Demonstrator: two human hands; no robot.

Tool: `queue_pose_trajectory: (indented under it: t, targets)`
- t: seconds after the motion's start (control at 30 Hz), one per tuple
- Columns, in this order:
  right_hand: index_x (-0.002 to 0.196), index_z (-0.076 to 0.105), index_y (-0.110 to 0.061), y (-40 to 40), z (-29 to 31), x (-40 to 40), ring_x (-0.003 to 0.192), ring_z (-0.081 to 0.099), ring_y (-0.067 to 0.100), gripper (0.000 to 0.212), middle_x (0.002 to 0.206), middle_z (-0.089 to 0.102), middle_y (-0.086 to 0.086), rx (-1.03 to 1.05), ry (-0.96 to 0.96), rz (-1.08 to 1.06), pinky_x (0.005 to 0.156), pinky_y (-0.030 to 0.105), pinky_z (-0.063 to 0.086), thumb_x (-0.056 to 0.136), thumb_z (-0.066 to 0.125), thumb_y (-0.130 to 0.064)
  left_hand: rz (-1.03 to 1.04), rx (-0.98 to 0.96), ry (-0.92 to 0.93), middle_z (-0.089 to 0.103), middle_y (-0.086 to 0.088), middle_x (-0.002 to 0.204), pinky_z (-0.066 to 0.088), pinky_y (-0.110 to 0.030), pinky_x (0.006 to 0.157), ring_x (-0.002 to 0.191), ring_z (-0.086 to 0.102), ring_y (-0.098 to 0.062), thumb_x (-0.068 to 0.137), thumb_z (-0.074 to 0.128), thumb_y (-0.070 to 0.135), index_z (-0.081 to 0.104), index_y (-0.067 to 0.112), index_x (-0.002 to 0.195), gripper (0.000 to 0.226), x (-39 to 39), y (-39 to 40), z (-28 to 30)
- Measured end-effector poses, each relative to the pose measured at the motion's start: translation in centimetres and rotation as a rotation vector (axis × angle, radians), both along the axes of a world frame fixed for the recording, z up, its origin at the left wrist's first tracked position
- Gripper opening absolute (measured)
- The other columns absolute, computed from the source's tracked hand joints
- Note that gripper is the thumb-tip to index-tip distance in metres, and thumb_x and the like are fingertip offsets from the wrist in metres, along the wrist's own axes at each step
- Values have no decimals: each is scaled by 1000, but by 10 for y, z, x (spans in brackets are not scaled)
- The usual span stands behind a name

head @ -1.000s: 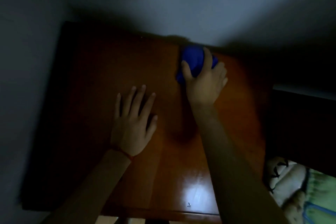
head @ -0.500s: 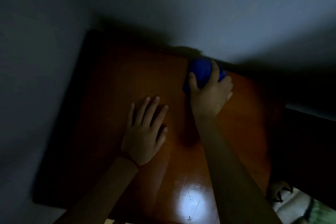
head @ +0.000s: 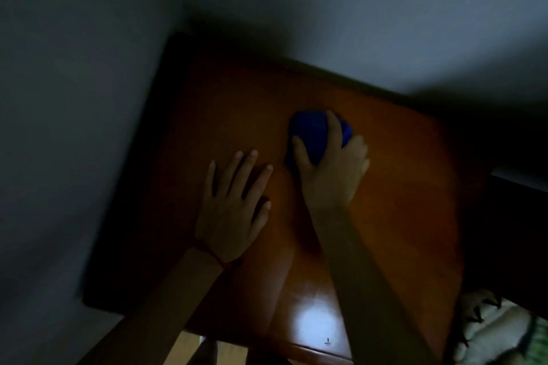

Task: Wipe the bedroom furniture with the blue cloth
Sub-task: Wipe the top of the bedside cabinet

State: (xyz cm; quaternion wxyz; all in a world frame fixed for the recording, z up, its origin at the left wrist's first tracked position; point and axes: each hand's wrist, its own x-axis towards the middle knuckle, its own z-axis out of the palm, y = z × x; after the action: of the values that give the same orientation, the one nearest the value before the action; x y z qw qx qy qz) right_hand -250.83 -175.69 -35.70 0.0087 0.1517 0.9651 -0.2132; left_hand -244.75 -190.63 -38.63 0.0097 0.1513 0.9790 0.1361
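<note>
The blue cloth (head: 311, 133) sits bunched on the wooden tabletop (head: 400, 187), toward its middle; much of it is hidden under the right hand (head: 332, 169), whose thumb and fingers curl round it and press it down; its folds are lost in the dim, blurred light. The left hand (head: 234, 204) lies flat beside it, fingers spread, holding nothing; a thin red band (head: 213, 255) circles that wrist. A second ago the cloth was at the table's far edge by the wall (head: 385, 9); it has since come nearer. Patterned bedding (head: 498, 332) is cut off at lower right.
</note>
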Motion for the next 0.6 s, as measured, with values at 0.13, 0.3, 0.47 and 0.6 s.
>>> queue_pose_trajectory:
  t: [0.13,0.3,0.47,0.6]
  targets:
    - [131,42,-20,-10,2,60,92,50,33,66,106,54,19,20,-40,-23,78,34,27,78,42,-59,0,20,9,41,-17,143,11,-53,107,133,29,-32,89,40,38,35,18,138,53,0,-2,0]
    - [134,40,-18,-7,-4,-21,106,44,34,62,117,49,20,32,58,-133,87,37,28,83,52,-53,-12,37,14,41,-17,144,12,-54,107,134,27,-31,89,41,37,38,17,137,52,2,-2,0]
    - [130,42,-17,-21,-6,79,95,52,36,63,108,54,22,48,50,-141,81,41,37,81,47,-55,-26,-18,-18,39,-18,145,11,-52,108,134,25,-31,92,32,38,44,13,138,54,3,-3,1]
    - [122,46,-15,-33,-2,141,77,54,35,60,92,57,22,72,10,-86,71,38,38,78,47,-55,2,-15,-33,41,-20,143,12,-54,108,133,26,-32,92,33,38,44,12,137,53,27,-12,3]
